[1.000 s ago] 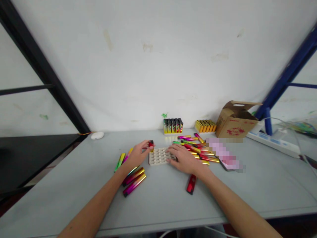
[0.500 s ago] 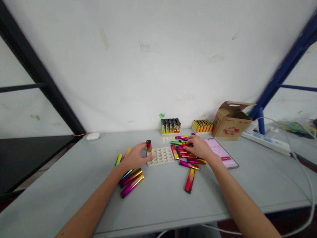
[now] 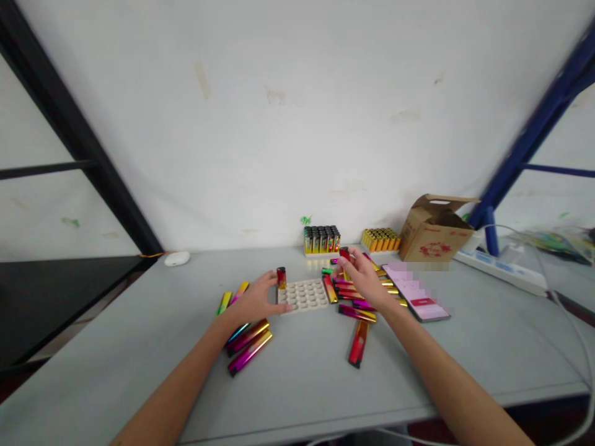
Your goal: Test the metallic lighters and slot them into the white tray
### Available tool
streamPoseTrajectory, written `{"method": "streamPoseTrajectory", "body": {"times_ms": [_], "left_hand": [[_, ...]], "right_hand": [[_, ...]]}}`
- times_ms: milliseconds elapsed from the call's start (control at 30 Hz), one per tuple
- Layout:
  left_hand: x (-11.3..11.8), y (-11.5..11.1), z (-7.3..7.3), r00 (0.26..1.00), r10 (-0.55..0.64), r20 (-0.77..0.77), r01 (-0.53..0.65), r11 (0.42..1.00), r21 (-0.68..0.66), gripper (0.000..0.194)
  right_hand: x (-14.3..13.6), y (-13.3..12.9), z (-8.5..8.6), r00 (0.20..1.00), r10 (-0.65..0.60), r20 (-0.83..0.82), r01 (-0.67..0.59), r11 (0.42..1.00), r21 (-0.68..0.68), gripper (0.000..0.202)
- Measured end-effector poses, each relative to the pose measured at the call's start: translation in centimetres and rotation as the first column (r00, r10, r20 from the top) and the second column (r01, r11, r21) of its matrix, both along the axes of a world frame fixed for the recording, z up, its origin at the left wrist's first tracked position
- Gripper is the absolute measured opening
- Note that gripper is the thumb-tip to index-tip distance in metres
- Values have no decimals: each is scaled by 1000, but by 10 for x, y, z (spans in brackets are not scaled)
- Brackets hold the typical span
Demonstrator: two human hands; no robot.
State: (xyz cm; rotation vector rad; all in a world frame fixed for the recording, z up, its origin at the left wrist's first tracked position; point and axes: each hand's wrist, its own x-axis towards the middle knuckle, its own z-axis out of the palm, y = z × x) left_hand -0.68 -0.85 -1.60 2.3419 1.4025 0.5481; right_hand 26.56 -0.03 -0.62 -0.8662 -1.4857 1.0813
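Fingers [image 3: 357, 256] of the right hand [image 3: 370, 284] pinch a red-topped lighter [image 3: 344, 253].

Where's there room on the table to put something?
The table is bare in front of the tray, between the white object and left forearm, and between the phone and power strip. It's crowded around the right hand, where lighters lie between tray and phone.

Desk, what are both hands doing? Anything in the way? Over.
Left hand spread at pale tray, left end. Right hand holding red lighter. One upright lighter at tray's back-left corner. Loose lighters crowd tray's right side.
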Motion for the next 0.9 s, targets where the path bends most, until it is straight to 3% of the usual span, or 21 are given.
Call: {"method": "streamPoseTrajectory", "body": {"times_ms": [167, 433, 533, 767, 900], "left_hand": [[1, 0, 0, 1000, 25, 15, -25, 999, -22, 58], [1, 0, -2, 1000, 13, 21, -12, 1000, -14, 59], [0, 1, -2, 1000, 25, 3, -25, 1000, -13, 65], [-15, 3, -5, 999, 29, -30, -31, 997, -72, 105], [-11, -1, 3, 979, 28, 200, -66, 980, 188, 105]], "right_hand": [[-10, -4, -2, 961, 139, -239, -192, 958, -215, 32], [-14, -4, 0, 819, 232, -524, -445, 834, -326, 42], [-13, -3, 0, 796, 224, -563, -470, 814, -342, 37], [-12, -3, -2, 770, 193, -608, -494, 784, -377, 25], [-16, -8, -2, 828, 228, -511, -425, 852, -308, 28]]}}
